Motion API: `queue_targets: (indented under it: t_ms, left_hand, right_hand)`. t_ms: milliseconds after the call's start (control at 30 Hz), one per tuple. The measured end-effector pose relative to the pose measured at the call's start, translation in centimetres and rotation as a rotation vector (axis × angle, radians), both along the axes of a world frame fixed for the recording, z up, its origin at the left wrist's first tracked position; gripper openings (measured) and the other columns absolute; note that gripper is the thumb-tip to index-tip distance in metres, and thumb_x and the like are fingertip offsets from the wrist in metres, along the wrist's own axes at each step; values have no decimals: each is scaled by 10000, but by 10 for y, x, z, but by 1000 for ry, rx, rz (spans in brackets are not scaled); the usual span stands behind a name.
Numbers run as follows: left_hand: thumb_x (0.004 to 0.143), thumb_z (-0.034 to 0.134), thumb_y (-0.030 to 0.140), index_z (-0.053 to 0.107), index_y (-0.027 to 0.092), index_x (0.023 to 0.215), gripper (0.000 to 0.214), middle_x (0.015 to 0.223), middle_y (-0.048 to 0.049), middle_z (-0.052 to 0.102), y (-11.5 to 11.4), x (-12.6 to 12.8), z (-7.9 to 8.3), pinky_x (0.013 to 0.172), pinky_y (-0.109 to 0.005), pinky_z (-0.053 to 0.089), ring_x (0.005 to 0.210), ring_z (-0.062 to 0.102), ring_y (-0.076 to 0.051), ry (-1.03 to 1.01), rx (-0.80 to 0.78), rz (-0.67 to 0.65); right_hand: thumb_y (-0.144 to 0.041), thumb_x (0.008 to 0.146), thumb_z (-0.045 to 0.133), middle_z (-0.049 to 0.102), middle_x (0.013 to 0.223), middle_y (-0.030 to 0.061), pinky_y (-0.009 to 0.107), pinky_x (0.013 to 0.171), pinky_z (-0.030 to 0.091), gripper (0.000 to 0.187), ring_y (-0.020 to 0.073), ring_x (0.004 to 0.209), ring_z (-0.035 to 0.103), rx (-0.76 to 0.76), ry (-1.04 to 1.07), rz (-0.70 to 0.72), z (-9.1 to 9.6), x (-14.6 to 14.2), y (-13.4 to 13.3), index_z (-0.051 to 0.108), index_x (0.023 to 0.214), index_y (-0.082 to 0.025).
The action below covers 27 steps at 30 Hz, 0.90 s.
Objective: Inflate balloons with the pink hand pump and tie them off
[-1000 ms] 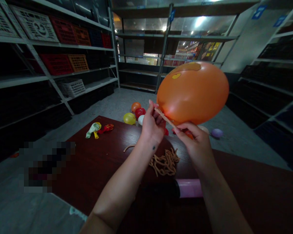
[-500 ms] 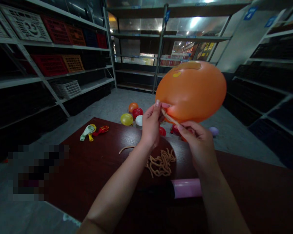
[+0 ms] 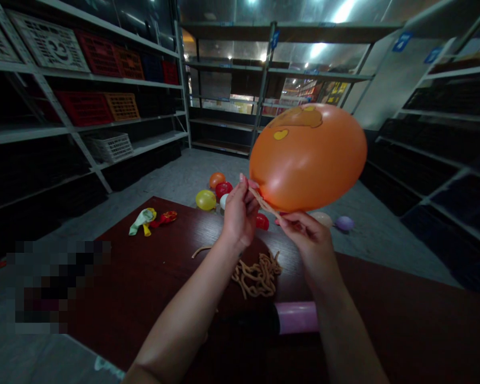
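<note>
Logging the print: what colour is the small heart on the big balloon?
Yellow. The heart on the orange balloon shows best in the head view.

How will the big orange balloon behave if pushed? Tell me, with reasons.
The big orange balloon is probably very light for its size, since it looks fully inflated. Its rounded sides suggest it would roll easily. Its taut, shiny skin may burst if pressed hard.

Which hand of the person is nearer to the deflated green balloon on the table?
The left hand. It is to the right of the deflated green balloon, by the neck of the large orange balloon; the right hand is farther right, pinching a thin brown cord.
</note>
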<state>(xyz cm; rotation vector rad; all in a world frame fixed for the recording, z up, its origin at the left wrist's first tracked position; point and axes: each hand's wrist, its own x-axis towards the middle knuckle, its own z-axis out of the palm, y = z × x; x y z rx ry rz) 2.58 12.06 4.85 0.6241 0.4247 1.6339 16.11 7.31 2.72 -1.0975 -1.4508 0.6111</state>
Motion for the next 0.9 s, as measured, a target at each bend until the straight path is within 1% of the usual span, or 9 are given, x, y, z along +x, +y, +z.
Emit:
queue_targets:
  t_ms: [167,267,367,500,633,700,800,867,900]
  left_hand:
    - [923,646,506,645,188,744,365,653,14,525,-15,17,1,602,-194,421,605,491,-90,115,85,60]
    - [914,651,516,705,188,794,353,664,7,526,-27,27,0,625,-217,418,626,476,-107,256,216,89]
    - [933,630,489,734,187,828,337,698,-9,567,-38,34,0,668,-244,420,658,485,-126,398,341,150]
    - [980,556,448,731,200,849,331,816,-46,654,-43,40,8,768,-275,438,770,561,-166,589,483,251]
    - [1013,478,395,714,199,901,326,917,-79,685,-24,47,19,896,-319,446,917,591,-203,821,630,354]
    - [1007,483,379,716,191,1034,301,1002,-95,675,-3,50,23,900,-316,460,939,597,-201,959,663,359]
    - [949,583,309,590,162,1391,466,1348,-171,563,29,53,25,959,-324,480,1070,608,-215,1168,660,249]
    - [876,651,196,542,123,1449,588,1492,-221,448,44,51,25,1028,-351,466,1208,570,-252,1282,618,145]
    - [876,635,168,532,102,1456,593,1490,-237,450,48,48,25,1014,-350,485,1236,558,-260,1304,592,83]
  right_hand:
    - [-446,830,720,759,914,43,427,890,513,212,215,886,679,-12,63,-85,3,7,-6,744,875,-241]
    - [-453,855,701,743,1126,64,481,1006,492,332,234,1048,680,2,124,-102,3,13,-20,710,1137,-278]
    - [-436,894,654,683,1295,79,494,1037,490,471,241,1133,661,27,107,-89,-1,17,-39,607,1348,-323]
    - [-411,915,616,651,1352,82,491,1041,491,492,245,1155,648,32,28,-104,-8,23,-62,567,1396,-317]
    - [-410,906,595,674,1307,89,476,999,514,434,244,1097,656,21,11,-158,-13,28,-77,616,1319,-278]
    - [-421,902,589,684,1278,94,465,971,527,407,241,1066,657,3,17,-160,-13,30,-83,634,1275,-264]
    - [-429,906,581,688,1258,96,447,946,533,384,237,1049,652,-19,24,-151,-12,31,-92,638,1244,-257]
    - [-430,906,579,686,1257,97,443,948,525,371,233,1042,645,-18,26,-151,-9,30,-98,644,1223,-250]
    - [-432,902,580,686,1256,98,444,953,520,365,233,1042,642,-16,30,-154,-7,29,-101,650,1208,-244]
